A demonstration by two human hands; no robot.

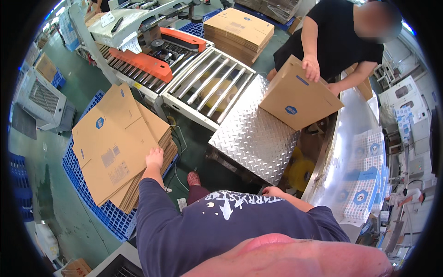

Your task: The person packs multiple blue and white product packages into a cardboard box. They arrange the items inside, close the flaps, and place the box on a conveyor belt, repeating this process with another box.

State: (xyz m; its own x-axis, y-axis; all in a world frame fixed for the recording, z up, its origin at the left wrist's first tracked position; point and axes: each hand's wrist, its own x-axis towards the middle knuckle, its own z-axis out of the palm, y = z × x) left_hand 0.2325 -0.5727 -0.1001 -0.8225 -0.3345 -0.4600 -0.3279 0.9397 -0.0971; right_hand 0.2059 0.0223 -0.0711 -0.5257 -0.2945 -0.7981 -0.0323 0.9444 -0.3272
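My left hand (154,158) grips the right edge of the top flattened carton (108,138), a brown cardboard sheet with blue marks. That sheet lies askew on a stack of flattened cartons (159,129). My right hand (273,190) is low in front of my dark shirt, close to the near edge of a diamond-plate metal table (258,134); its fingers are mostly hidden. Across the table, a co-worker (337,41) in black holds a formed carton (300,97) tilted over the plate, one hand on its upper edge.
A blue plastic pallet (87,189) carries the stack. A roller conveyor (207,87) with orange side guides (140,64) meets the metal table. More flattened cartons (237,32) stand behind. Along the right runs a metal bench (334,152) with printed white-and-blue packages (362,196). A cable (180,152) hangs near the stack.
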